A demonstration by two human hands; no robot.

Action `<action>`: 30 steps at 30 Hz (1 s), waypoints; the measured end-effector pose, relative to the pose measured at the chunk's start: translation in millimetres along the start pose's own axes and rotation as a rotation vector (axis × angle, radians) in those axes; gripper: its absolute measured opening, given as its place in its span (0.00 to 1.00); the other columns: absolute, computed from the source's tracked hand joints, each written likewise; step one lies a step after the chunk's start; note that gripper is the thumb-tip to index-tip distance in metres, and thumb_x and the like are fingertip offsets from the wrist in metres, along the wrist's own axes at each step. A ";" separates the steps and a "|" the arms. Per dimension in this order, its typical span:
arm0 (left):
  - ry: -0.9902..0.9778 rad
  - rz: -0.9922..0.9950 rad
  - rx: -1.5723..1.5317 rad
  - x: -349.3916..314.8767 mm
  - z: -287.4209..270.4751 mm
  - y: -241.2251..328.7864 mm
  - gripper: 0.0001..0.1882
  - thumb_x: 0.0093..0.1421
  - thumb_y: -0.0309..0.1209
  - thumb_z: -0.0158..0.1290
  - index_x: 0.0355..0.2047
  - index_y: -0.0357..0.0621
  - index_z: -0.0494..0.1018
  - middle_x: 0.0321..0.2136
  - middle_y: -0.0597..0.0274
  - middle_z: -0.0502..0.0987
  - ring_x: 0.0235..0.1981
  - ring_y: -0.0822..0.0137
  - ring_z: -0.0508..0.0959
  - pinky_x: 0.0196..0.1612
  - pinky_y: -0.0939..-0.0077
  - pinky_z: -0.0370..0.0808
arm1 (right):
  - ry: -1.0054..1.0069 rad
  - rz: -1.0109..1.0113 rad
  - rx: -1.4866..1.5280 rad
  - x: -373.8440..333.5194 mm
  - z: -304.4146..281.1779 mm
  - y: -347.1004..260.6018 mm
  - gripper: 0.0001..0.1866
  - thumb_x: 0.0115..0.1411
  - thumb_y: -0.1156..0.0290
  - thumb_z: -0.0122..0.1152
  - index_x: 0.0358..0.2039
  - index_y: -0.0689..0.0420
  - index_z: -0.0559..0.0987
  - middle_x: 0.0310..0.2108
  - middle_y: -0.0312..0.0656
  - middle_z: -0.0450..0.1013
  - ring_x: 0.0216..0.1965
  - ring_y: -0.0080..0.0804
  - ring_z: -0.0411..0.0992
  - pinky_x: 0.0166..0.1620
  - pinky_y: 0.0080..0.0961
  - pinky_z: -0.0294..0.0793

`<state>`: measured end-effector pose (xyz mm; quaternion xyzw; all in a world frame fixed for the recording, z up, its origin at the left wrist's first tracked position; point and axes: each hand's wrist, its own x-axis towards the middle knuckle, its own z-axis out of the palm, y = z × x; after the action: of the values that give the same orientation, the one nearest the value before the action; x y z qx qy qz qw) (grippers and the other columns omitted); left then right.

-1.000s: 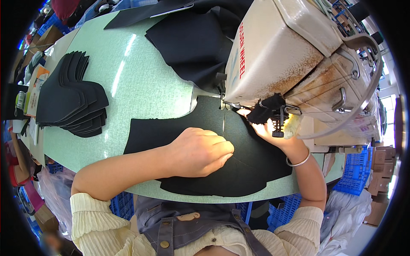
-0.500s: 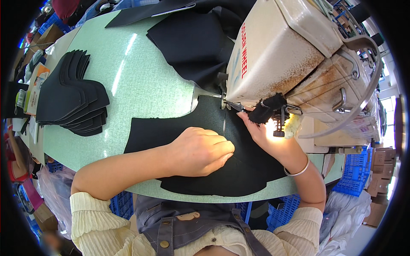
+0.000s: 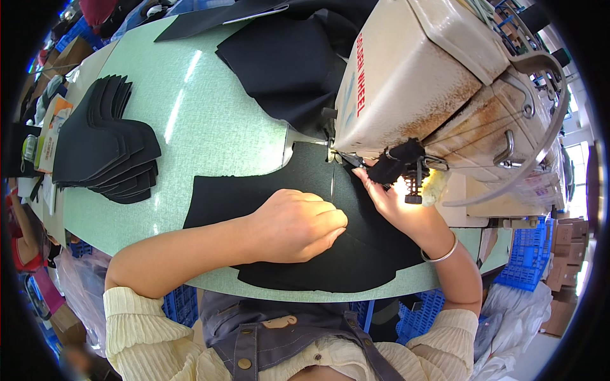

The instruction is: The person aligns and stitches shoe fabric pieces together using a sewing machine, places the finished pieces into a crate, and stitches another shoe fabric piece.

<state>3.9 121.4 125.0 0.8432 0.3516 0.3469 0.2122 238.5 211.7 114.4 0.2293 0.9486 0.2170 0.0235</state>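
Observation:
A wide black fabric panel point(image 3: 318, 273) lies over the near table edge, its far end under the needle area point(image 3: 331, 152) of a beige sewing machine point(image 3: 387, 82). My left hand point(image 3: 302, 225) rests on the panel's middle, curled closed with a bit of the fabric at its fingertips. Close by the needle, on the right, my right hand point(image 3: 397, 203) pinches the panel's edge with its fingertips. The machine's black thread-tension part and a bright lamp glow partly hide that hand. A faint straight crease runs down the panel from the needle.
Stacked black cut pieces point(image 3: 105, 143) sit on the pale green table point(image 3: 210, 127) at left. More black material point(image 3: 286, 70) lies beyond the needle. A curved metal guard point(image 3: 540, 146) arcs on the machine's right. Blue crates point(image 3: 527, 254) and plastic bags stand around the table.

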 end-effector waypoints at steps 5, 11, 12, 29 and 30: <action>0.013 0.016 0.008 2.8 1.0 1.2 0.04 0.53 0.27 0.57 0.30 0.44 0.75 0.21 0.63 0.74 0.22 0.64 0.76 0.23 0.71 0.71 | 0.152 -0.226 -0.544 -6.3 59.8 8.5 0.21 0.63 0.68 0.52 0.57 0.55 0.71 0.52 0.39 0.72 0.45 0.32 0.74 0.41 0.27 0.75; -0.011 -0.002 0.012 -0.7 -0.3 -0.2 0.04 0.53 0.27 0.57 0.30 0.44 0.74 0.21 0.63 0.75 0.23 0.63 0.76 0.24 0.71 0.72 | 0.127 0.011 0.590 11.6 7.0 12.3 0.21 0.63 0.63 0.54 0.54 0.57 0.70 0.47 0.42 0.74 0.47 0.26 0.72 0.42 0.21 0.74; -0.011 -0.001 0.011 -0.4 -0.2 0.1 0.04 0.53 0.27 0.57 0.30 0.44 0.74 0.21 0.63 0.75 0.23 0.63 0.76 0.24 0.71 0.72 | 0.150 0.006 0.412 12.6 3.0 12.1 0.20 0.63 0.62 0.56 0.52 0.58 0.72 0.44 0.42 0.75 0.46 0.25 0.73 0.42 0.21 0.73; 0.012 0.005 -0.005 0.8 0.8 0.2 0.04 0.54 0.27 0.57 0.30 0.44 0.74 0.20 0.63 0.74 0.22 0.63 0.75 0.24 0.70 0.71 | 0.252 0.432 1.117 -3.1 -10.2 0.4 0.13 0.49 0.72 0.69 0.36 0.59 0.78 0.34 0.39 0.76 0.35 0.30 0.76 0.38 0.28 0.75; 0.012 0.004 -0.007 1.2 0.6 0.7 0.04 0.54 0.27 0.57 0.30 0.44 0.74 0.20 0.63 0.74 0.22 0.63 0.75 0.24 0.70 0.71 | 0.279 0.530 1.185 -6.1 -8.6 0.7 0.19 0.42 0.67 0.76 0.33 0.57 0.76 0.30 0.36 0.75 0.33 0.32 0.75 0.37 0.29 0.74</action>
<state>5.2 121.7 125.6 0.8411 0.3499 0.3537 0.2121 243.0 206.1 122.2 0.3987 0.8132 -0.3151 -0.2838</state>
